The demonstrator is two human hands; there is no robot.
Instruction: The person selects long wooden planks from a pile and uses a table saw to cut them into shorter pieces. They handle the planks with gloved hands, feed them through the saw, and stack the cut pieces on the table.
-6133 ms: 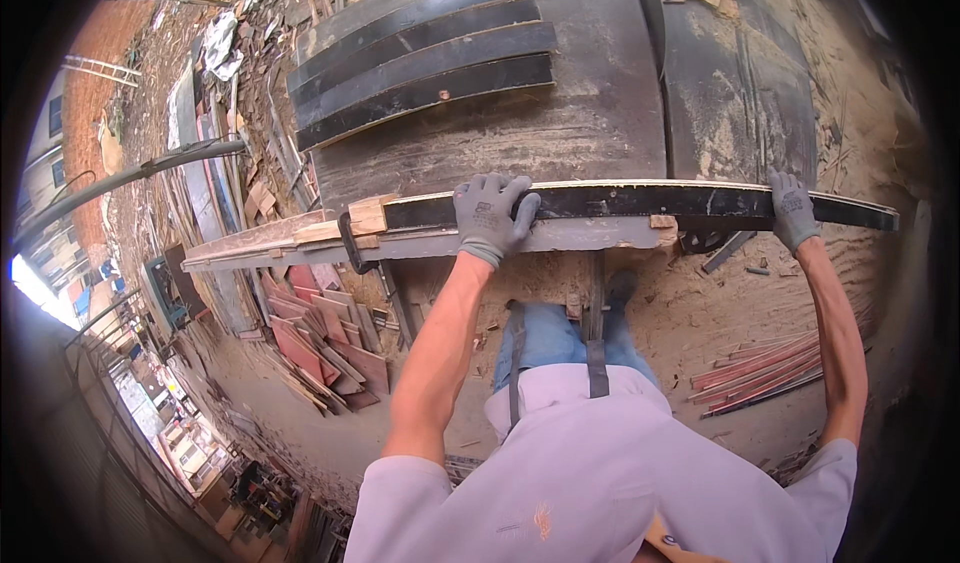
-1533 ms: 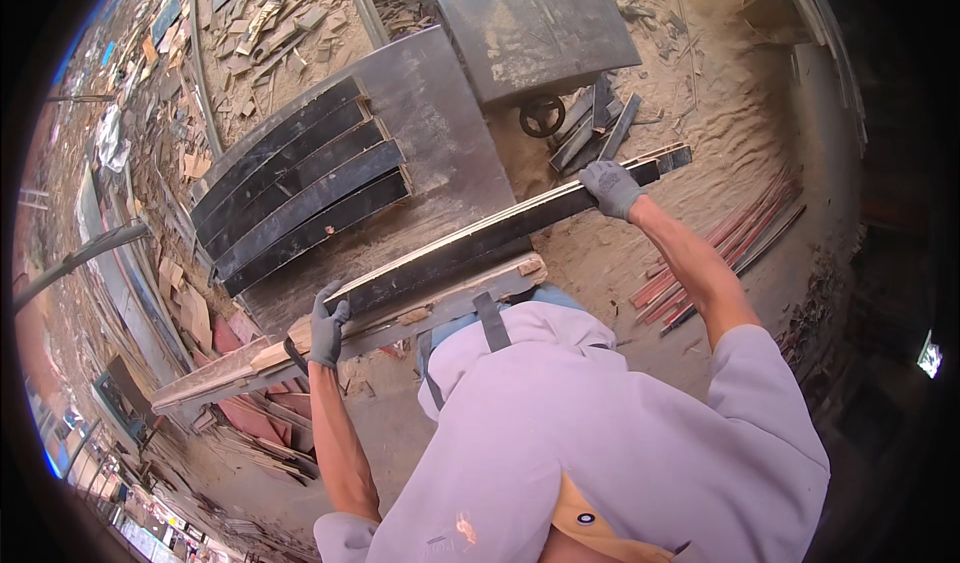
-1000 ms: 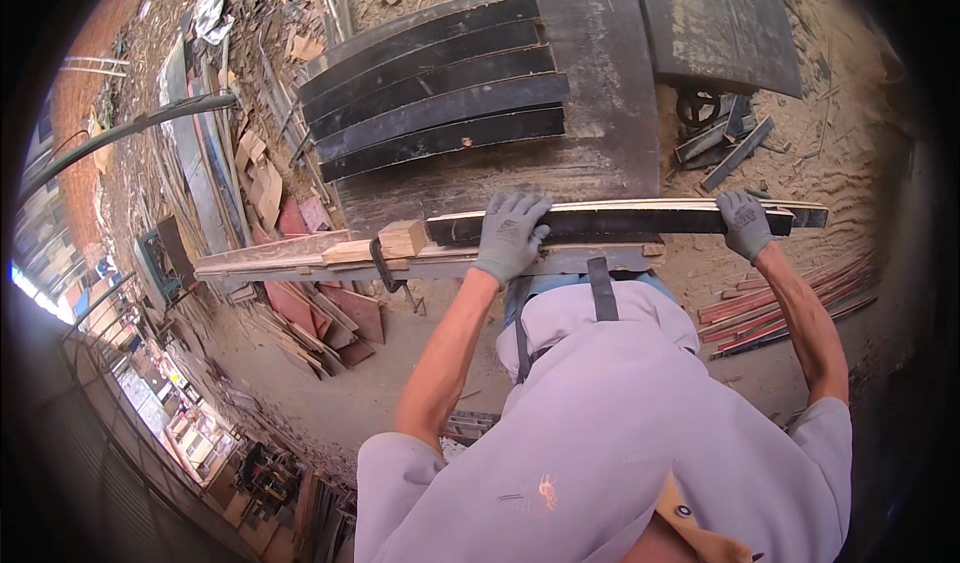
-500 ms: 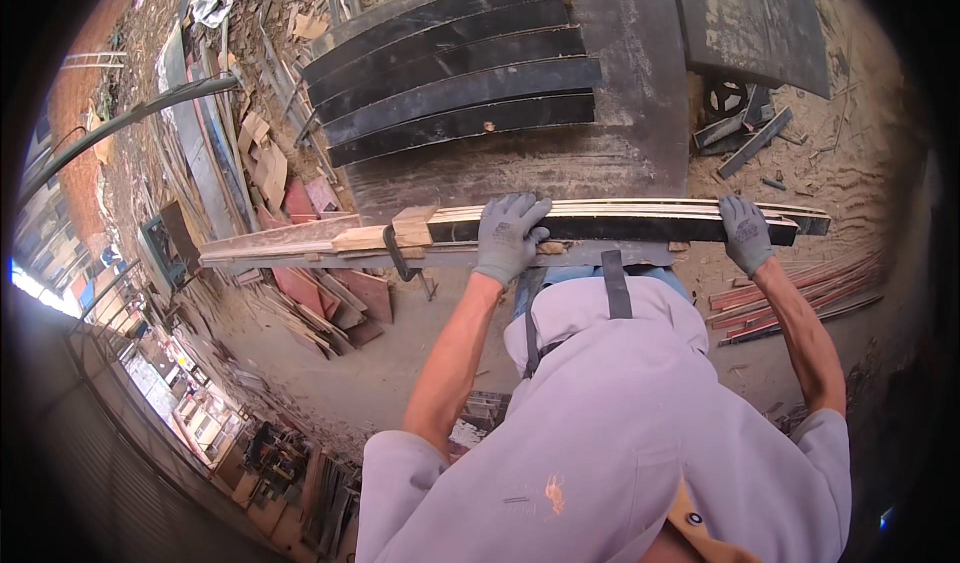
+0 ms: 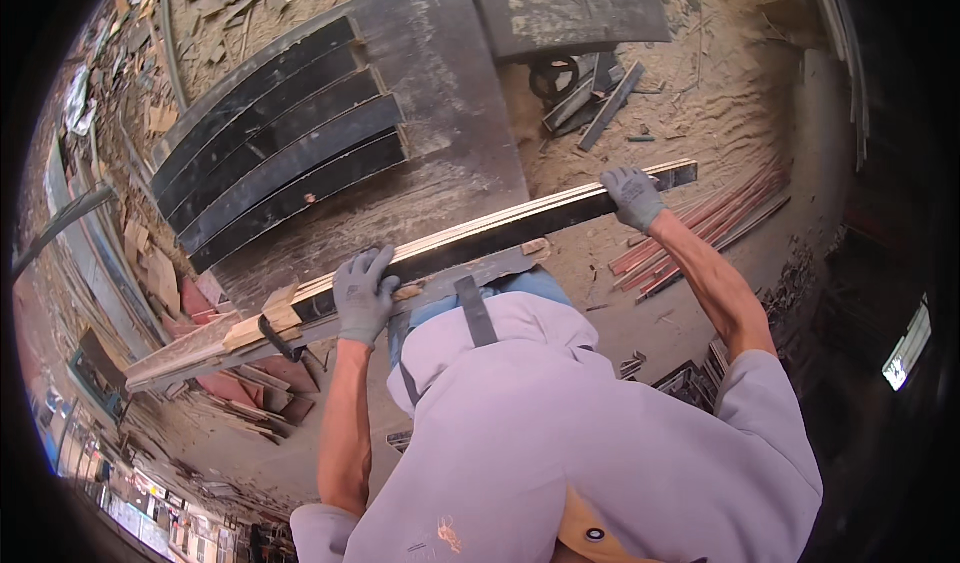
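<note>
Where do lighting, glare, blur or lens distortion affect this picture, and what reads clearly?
Head view: edges of the black boards look bowed, likely from the fisheye; head view: a bright patch glares in the dark right side; head view: the lower-left background looks washed out and soft; head view: left hand and right hand look fairly sharp.

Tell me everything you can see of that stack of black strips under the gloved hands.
The stack is a few long, narrow strips set on edge, with black faces and pale, wood-like edges turned up; I can't count them exactly. It slants across the view, rising to the right. The left hand grips it towards its left end, the right hand towards the other, where one strip seems to jut beyond the rest. Its left end meets or nearly meets a pale block.
</note>
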